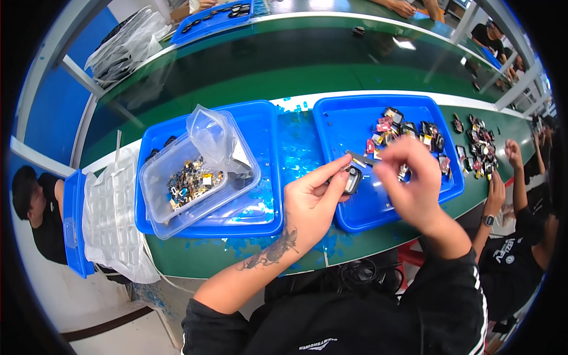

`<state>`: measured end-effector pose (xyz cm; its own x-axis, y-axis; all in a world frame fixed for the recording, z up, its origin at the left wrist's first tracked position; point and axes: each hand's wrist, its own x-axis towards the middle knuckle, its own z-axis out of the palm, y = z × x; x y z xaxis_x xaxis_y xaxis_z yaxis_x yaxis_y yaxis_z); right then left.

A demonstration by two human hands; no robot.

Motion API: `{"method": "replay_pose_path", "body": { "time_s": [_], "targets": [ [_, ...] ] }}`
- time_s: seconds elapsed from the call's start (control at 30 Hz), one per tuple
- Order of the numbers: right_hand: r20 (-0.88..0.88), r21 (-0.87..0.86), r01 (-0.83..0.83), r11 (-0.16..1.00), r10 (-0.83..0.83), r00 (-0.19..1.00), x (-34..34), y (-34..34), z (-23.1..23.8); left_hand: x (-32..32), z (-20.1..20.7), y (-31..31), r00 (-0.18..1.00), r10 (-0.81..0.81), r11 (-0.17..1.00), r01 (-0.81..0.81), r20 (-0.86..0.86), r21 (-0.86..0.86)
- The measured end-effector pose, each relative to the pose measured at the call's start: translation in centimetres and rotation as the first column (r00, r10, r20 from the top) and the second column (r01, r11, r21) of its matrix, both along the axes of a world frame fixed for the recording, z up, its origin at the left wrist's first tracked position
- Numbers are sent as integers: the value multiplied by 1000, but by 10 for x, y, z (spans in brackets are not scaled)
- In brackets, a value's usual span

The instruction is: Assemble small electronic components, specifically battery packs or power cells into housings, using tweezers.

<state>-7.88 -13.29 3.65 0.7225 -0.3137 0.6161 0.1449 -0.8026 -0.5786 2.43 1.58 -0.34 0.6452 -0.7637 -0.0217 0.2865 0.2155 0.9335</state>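
Observation:
My left hand [313, 198] pinches a small black-rimmed electronic housing [353, 180] with a pale inside, held over the near left part of the right blue tray [328, 127]. A thin dark strip [362, 158] lies just above the housing, between the fingertips of both hands. My right hand [414, 183] is close by on the right, its fingers curled and slightly blurred near the strip's end. What those fingers hold, if anything, I cannot make out. Behind my hands, the tray carries a heap of small electronic parts [387, 124], black, red and yellow.
A second blue tray [269, 195] at left carries a clear plastic box [155, 204] of small mixed parts and a clear bag [210, 139]. White molded trays [112, 213] stand farther left. More devices [480, 145] lie right, near a co-worker's hand [496, 192].

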Motion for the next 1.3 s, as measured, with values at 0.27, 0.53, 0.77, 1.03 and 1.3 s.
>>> {"method": "replay_pose_path", "body": {
  "time_s": [0.27, 0.53, 0.77, 1.03, 1.3],
  "targets": [
    [71, -430, -43, 902, 81, 994, 10, 13, 1, -3, -4, 0, 964, 57, 994, -78, 260, 75],
    [31, -20, 32, 999, -31, 999, 4, 23, -4, -8, -3, 2, 970, 84, 995, -96, 229, 41],
    [99, 131, 0, 991, -13, 995, 3, 22, -15, -4, -2, 1, 884, 130, 988, -154, 450, 17],
    [-34, 874, -63, 482, 190, 981, -5, 30, -2, -4, 9, -6, 445, 296, 938, -303, 845, -170],
    [-211, 336, -100, 936, 179, 961, -10, 12, 3, -18, 12, 11, 999, -25, 997, 27, 24, -79]
  ]
}}
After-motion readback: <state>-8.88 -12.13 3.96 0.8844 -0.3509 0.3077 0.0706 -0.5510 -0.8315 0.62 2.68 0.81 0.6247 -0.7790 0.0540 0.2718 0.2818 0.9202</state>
